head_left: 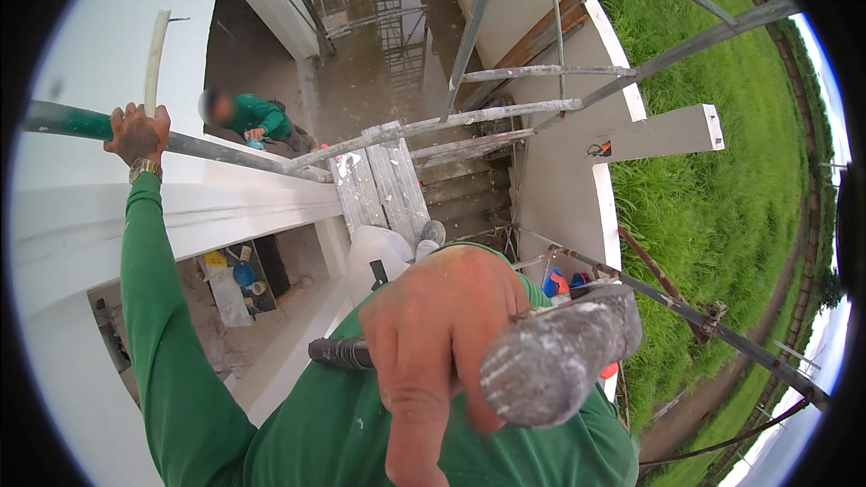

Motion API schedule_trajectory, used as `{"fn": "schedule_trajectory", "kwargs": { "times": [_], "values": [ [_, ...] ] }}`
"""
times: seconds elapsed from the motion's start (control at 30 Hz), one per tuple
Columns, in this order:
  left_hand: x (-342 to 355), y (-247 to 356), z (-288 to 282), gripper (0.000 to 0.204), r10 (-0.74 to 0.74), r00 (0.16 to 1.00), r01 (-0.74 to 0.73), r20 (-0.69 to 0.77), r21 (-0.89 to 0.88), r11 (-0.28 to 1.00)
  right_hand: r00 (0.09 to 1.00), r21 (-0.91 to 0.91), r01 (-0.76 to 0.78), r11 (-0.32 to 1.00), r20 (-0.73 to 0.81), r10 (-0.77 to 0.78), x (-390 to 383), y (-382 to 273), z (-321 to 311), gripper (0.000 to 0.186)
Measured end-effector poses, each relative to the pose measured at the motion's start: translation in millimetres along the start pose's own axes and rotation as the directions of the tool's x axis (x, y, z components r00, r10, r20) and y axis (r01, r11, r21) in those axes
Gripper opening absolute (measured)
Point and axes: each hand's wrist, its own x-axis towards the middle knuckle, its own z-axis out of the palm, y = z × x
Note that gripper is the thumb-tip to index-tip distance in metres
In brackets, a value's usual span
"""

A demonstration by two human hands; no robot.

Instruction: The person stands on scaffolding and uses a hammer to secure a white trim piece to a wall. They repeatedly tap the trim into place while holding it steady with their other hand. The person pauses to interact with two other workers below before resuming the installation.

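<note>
My left hand [137, 133] is wrapped round a horizontal scaffold pipe [72, 122], painted green toward its end. A pale stick [157, 59] with a thin spike near its top rises right by my fingers; whether I grip it too, I cannot tell. Close in front of my body, my right hand [442, 329] is closed on a hammer. The hammer [564, 356] has a worn grey head splashed with white, large at the right of my fist. Its black ribbed grip [339, 353] sticks out on the left. My fist hides the middle of the handle.
Paint-spotted planks [383, 182] lie below me among scaffold tubes [433, 131]. Lower down at left, another person [271, 117] in green sits by the white wall [280, 207]. Tools and containers [244, 275] lie below an opening. Tall grass [704, 198] grows beyond the right wall.
</note>
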Motion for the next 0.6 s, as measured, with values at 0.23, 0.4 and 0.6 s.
{"fn": "schedule_trajectory", "kwargs": {
  "times": [0.23,0.4,0.6],
  "values": [
    [-14,-12,14,0.029,-0.020,1.000,0.020,-0.004,0.023,1.000,0.797,-0.346,-0.380,0.858,-0.593,0.114,-118,-16,-51,0.035],
    [-9,-12,13,0.029,-0.016,1.000,0.016,0.009,0.032,0.999,0.335,-0.276,-0.836,0.475,-0.941,0.042,-232,-5,-50,0.022],
    [-11,-14,15,0.032,-0.015,0.999,0.014,0.048,0.035,0.999,-0.302,0.274,-0.945,-0.177,-0.940,0.157,-387,17,-32,0.031]
  ]
}}
